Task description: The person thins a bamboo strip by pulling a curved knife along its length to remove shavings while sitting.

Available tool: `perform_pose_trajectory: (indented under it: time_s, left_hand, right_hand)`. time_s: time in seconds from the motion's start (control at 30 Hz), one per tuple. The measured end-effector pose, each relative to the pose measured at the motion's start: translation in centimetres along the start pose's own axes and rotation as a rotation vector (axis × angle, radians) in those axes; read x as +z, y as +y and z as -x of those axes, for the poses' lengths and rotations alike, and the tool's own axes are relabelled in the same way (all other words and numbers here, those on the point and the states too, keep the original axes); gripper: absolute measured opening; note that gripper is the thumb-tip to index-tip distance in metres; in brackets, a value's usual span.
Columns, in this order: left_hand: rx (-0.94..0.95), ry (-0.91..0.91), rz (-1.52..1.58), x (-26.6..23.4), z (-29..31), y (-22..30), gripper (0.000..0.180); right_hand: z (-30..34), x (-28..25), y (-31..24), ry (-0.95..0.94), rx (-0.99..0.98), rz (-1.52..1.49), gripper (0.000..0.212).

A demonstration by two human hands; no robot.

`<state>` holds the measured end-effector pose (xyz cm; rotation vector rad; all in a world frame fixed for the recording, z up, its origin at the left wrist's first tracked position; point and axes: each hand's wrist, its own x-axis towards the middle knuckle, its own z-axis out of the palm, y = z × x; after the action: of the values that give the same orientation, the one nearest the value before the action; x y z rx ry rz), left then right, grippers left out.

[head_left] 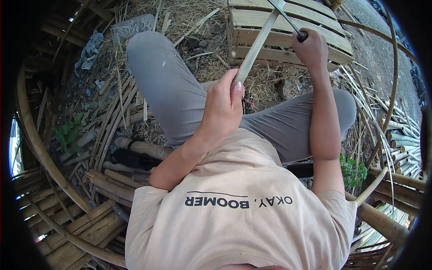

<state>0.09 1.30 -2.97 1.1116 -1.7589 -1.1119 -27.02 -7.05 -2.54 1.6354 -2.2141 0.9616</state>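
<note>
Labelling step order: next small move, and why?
Probably draw the thin metal blade along the long pale bamboo strip: right grip holds the black handle, left grip holds the strip, and blade and strip cross near the picture's top edge.

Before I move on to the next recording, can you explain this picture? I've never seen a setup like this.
There is no machine here: these are a person's bare hands, seen from above by a wide fisheye camera worn on the head, which bends straight edges near the rim. The left hand holds a pale wooden strip. The right hand grips the dark handle of a narrow bladed tool; whether its blade touches the strip, I cannot tell. Beyond the knees stands a slatted wooden crate. Straw litters the ground, and cut poles lie stacked at the right.
</note>
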Motion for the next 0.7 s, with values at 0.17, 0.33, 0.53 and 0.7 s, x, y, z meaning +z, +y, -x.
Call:
perform_pose_trajectory:
  time_s: [0.17, 0.33, 0.53, 0.7]
  left_hand:
    - [-0.043, -0.07, 0.164, 0.9, -0.5, -0.6, 0.024]
    - [-0.051, -0.068, 0.243, 0.8, -1.6, -2.4, 0.024]
    - [-0.138, -0.09, 0.242, 0.1, -2.8, -3.6, 0.025]
    - [-0.016, -0.003, 0.082, 0.5, -2.1, -4.3, 0.024]
  right_hand:
    - [1.2, -0.5, -0.2, -0.011, -0.035, -0.153, 0.031]
    - [3.8, -1.3, -2.9, -0.191, -0.133, -0.204, 0.027]
    - [6.1, -0.3, -5.6, -0.369, -0.306, -0.113, 0.021]
    - [6.7, 1.0, -6.2, -0.448, -0.275, -0.05, 0.028]
